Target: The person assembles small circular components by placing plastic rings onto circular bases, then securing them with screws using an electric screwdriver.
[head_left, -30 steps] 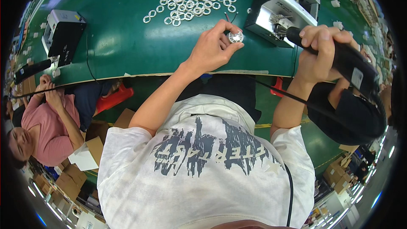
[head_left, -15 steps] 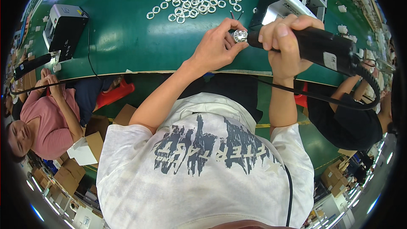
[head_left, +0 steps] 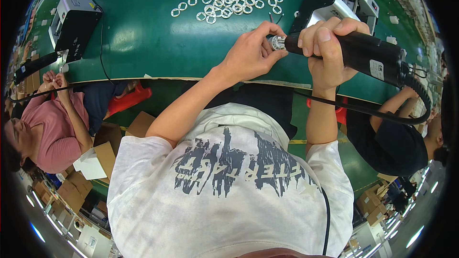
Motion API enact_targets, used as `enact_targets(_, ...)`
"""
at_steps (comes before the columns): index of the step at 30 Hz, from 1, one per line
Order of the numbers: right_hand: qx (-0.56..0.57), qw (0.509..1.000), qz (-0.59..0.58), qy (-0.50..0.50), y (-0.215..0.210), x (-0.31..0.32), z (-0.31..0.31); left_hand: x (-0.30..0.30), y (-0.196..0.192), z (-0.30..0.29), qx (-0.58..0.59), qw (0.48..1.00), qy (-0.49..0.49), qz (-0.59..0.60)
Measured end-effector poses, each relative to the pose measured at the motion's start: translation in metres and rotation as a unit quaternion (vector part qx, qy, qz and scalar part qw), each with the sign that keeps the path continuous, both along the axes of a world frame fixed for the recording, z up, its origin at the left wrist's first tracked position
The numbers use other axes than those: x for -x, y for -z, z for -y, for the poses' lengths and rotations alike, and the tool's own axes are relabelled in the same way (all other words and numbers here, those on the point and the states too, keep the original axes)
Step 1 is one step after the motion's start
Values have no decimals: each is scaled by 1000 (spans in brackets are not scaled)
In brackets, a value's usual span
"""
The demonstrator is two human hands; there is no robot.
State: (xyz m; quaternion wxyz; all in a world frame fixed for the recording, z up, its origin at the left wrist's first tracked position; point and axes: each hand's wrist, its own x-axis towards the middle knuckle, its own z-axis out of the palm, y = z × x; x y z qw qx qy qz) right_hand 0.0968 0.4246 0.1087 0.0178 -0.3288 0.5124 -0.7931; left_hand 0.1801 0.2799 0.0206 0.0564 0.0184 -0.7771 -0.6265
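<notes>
My left hand [head_left: 251, 53] pinches a small round whitish part [head_left: 277, 43] between thumb and fingers, above the green table. Short thin dark wires [head_left: 276, 17] stick out beyond its fingertips. Wrapped around a black electric screwdriver [head_left: 370, 56] is my right hand [head_left: 326, 50]. The screwdriver lies nearly level, its nose pointing left and meeting the round part. Whether a screw sits between them cannot be made out. A black cable runs from the tool's rear end.
Many flat white rings [head_left: 224, 1] lie scattered at the far middle of the green table [head_left: 143, 38]. A black-and-white boxy machine [head_left: 346, 0] stands at the far right, another boxy machine [head_left: 76, 28] at the left. Co-workers sit on both sides.
The screwdriver's nose and the round part have come closer together. Both hands have shifted slightly right in view, and so have the rings and the right-hand machine.
</notes>
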Motion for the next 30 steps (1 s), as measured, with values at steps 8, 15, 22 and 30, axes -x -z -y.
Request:
enact_targets(8, -30, 999, -10, -10, 0, -2, 5, 0, 3, -2, -11, 1000, -7, -16)
enact_targets(15, -32, 998, -33, -37, 18, 15, 9, 4, 2, -1, -2, 999, -22, -24)
enact_targets(22, -18, 996, 66, 56, -2, -16, 2, -4, -3, 1, 18, 1000, -7, -7)
enact_targets(30, -56, 978, -106, 173, 10, -10, -49, -10, -3, 0, -25, 997, -20, -65)
